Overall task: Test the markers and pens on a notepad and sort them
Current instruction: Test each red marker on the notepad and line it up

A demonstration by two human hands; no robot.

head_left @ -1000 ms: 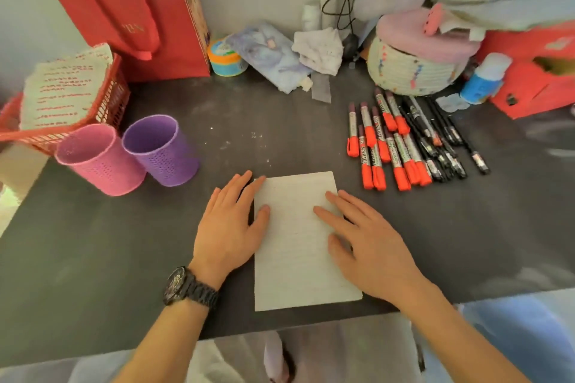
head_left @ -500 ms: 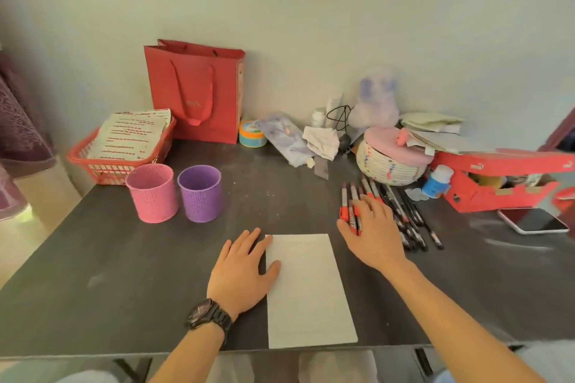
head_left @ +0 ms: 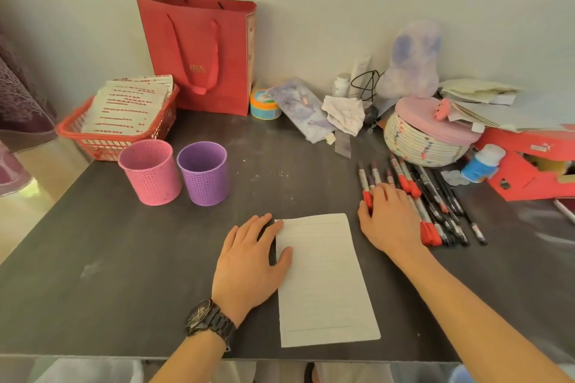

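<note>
Left hand [head_left: 252, 258]: flat, pressing the notepad's [head_left: 323, 283] left edge, centre.
Right hand [head_left: 389, 221]: on the markers [head_left: 431, 193], centre right; grip unclear.

I log a dark grey tabletop [head_left: 124, 274] bearing a white lined paper sheet [head_left: 323, 283]. A pink perforated cup [head_left: 151, 174] and purple perforated cup [head_left: 203, 176] stand left, red-capped markers [head_left: 431, 232] lie right.

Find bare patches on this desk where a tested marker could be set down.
Bare: the dark tabletop between the purple cup and the markers, behind the notepad; also the wide front-left stretch, left of the left hand and before the pink cup. Crowded: the back right, around the markers, woven basket and red box.
</note>
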